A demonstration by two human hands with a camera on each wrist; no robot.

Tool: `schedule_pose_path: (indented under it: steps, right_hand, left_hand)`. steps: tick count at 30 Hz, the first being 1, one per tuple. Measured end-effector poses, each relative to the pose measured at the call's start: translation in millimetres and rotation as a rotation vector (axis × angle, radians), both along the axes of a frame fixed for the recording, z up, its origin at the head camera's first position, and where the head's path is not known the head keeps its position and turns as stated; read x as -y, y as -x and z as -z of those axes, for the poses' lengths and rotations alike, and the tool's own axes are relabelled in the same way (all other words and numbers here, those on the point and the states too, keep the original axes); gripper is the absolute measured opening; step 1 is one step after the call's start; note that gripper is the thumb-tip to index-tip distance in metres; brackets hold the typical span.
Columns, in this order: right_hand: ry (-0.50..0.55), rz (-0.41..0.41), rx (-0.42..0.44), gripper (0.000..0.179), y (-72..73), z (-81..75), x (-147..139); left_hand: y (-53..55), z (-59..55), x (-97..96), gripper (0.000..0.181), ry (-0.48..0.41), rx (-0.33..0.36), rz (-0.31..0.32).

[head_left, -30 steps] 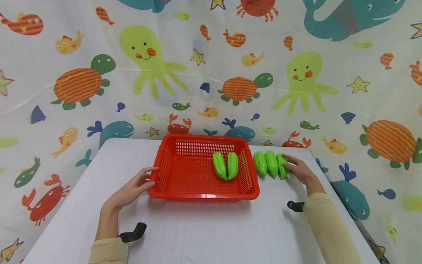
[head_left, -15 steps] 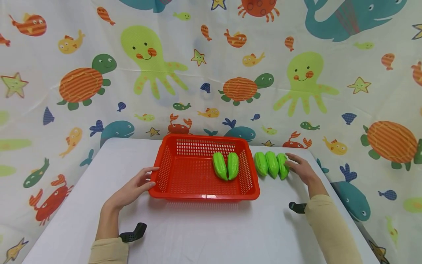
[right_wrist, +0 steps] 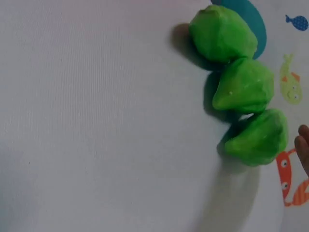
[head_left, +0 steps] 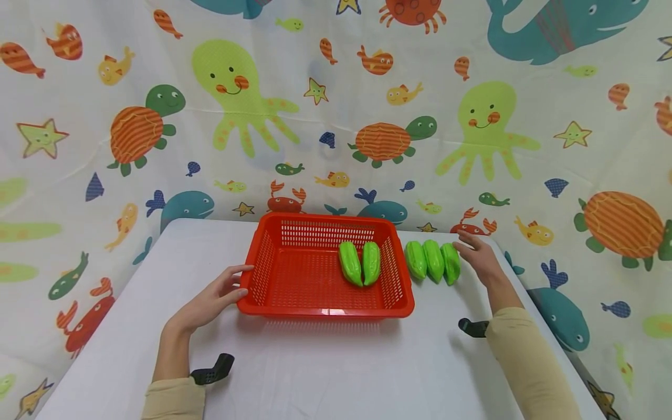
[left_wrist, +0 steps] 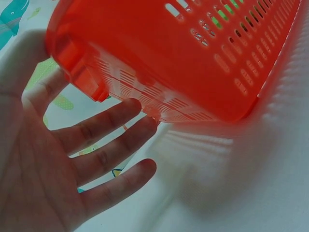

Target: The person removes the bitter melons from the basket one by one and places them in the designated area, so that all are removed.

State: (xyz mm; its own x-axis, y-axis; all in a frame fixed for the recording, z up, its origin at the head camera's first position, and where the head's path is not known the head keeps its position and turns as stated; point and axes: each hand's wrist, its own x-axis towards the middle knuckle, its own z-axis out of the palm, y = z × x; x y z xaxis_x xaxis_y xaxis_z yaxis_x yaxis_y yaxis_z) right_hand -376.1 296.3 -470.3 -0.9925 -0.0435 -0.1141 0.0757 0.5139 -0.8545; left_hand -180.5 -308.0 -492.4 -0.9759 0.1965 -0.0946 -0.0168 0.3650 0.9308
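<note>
**Left hand [head_left: 215,297] on the red basket [head_left: 294,312], right hand [head_left: 480,256] released by the green row**

OK so, clock directions as the head view shows it, 12 being the far side. The basket sits toward the far edge of a white table [head_left: 325,373]. Left hand's at its 9 o'clock end, fingers loosely stretched and touching that end, thumb up against the rim. Looks like a light touch to me, nothing clenched.

Inside, over on the 3 o'clock side, you've got two ridged green things: a left inside piece [head_left: 349,264] and a right inside piece [head_left: 371,263]. Their near tips lean toward each other around 6, and the far ends sit further apart.

Just outside the basket at 3 o'clock there's a row of three more lying side by side on the table: the inner piece [head_left: 416,259], the middle piece [head_left: 434,261] and the outer piece [head_left: 450,263]. Right hand is at about 2 o'clock from that last one, fingers spread and grasping nothing. The right wrist view shows a small gap between the fingertips and the piece.

Both arms wear tan sleeves [head_left: 530,356] with a black gadget [head_left: 212,370] at the wrist. Up at 12 hangs a white curtain [head_left: 325,157] full of cartoon sea critters.
</note>
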Motion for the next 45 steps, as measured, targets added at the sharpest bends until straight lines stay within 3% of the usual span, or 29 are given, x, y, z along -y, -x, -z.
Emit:
schedule_pose_path:
  steps: [8,22,26,32,35,45]
  right_hand:
    - [0.091,-0.029,-0.017,0.078,-3.6,-13.6,23]
    - [0.079,-0.100,-0.016,0.081,-13.4,-28.3,56]
    - [0.069,-0.146,-0.005,0.077,-22.6,-46.4,71]
    - [0.077,-0.210,0.009,0.072,-52.4,-90.1,105]
    - [0.091,-0.250,-0.012,0.070,-61.6,-100.9,117]
    - [0.105,-0.316,-0.093,0.069,-58.7,-92.6,138]
  left_hand:
    - [0.8,-0.2,0.2,0.062,-0.012,-0.007,0.004]
    - [3.1,-1.9,0.6,0.062,-0.007,-0.011,0.018]
    - [2.7,-2.0,1.0,0.061,-0.006,-0.014,0.017]
    - [2.4,-1.6,1.7,0.061,-0.002,-0.017,0.014]
    - [2.7,-1.4,2.3,0.061,-0.001,-0.021,0.017]
    - [1.1,-1.2,3.2,0.062,0.038,-0.026,0.004]
